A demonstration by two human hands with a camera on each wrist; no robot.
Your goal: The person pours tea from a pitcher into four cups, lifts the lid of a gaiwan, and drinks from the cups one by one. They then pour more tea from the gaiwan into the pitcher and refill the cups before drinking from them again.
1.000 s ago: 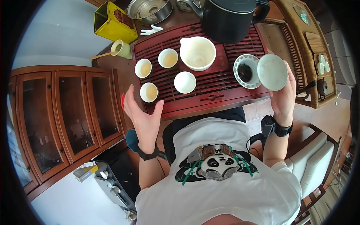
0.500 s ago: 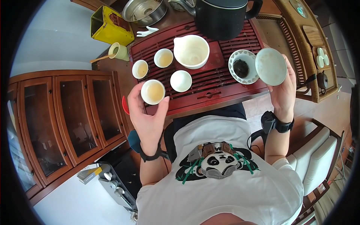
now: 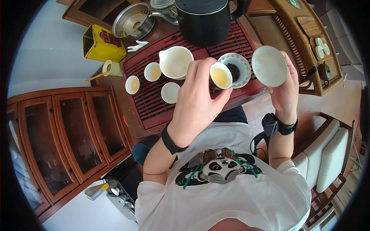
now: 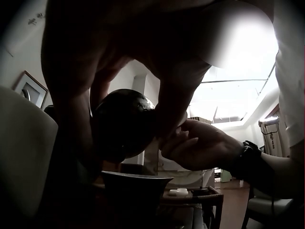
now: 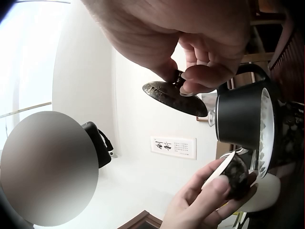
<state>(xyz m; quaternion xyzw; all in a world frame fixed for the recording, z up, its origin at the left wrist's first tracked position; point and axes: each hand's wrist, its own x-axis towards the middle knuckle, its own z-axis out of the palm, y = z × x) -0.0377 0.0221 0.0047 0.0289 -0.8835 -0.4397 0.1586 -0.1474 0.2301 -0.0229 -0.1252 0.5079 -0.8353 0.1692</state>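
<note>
My left hand (image 3: 197, 98) grips a small teacup (image 3: 221, 75) of pale yellow tea between thumb and fingers, tilted at the near side of the patterned gaiwan bowl (image 3: 243, 73). Dark wet tea leaves (image 3: 233, 73) lie inside that bowl. Its lid (image 3: 269, 66) is in my right hand (image 3: 287, 90), pale underside facing the head camera. In the right wrist view, thumb and fingers pinch the lid's knob (image 5: 179, 78), and the cup's dark outside (image 5: 236, 175) shows in the left hand. From the left wrist the cup (image 4: 125, 124) appears as a dark round shape.
A slatted red tea tray (image 3: 148, 115) bears a pouring pitcher (image 3: 176, 63), two cups of tea (image 3: 153, 72) and a white cup (image 3: 170, 92). At its back stands a black kettle (image 3: 202, 23). Left are a yellow tin (image 3: 102, 42) and a steel pan (image 3: 135, 25); a rattan shelf (image 3: 300, 42) is right.
My left hand has picked up the near-left teacup and carried it right to the gaiwan bowl, tilting it. My right hand still holds the lid beside the bowl.
</note>
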